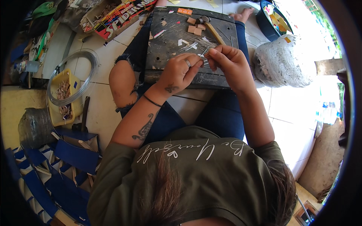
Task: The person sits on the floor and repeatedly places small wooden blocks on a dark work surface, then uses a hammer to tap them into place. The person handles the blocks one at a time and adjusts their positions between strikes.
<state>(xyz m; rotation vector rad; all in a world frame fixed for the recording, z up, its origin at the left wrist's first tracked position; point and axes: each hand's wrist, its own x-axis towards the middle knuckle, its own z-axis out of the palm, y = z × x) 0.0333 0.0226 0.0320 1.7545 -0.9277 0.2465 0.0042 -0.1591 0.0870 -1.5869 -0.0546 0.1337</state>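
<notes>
Both my hands meet over the near part of a low black table (166,22). My left hand (178,71), with a ring on one finger, is closed, its thumb pressed to the bent index finger. Opposite it, my right hand (233,66) pinches with thumb and fingertips. A small brown piece (206,55) shows between the two sets of fingertips; its kind is too small to tell. Just beyond my fingers lies a loose pile of thin metal wire pieces (198,44) with white strips among them. Farther back are a hammer (215,33) and several small wooden blocks (195,28).
At left, a coil of wire (96,62) leans over a yellow basket (77,107) of small wood pieces. Blue partitioned boxes (77,154) fill the lower left. A colourful printed carton (120,19) lies far left. A dark tub (266,28) and a plastic-wrapped bundle (283,56) stand right.
</notes>
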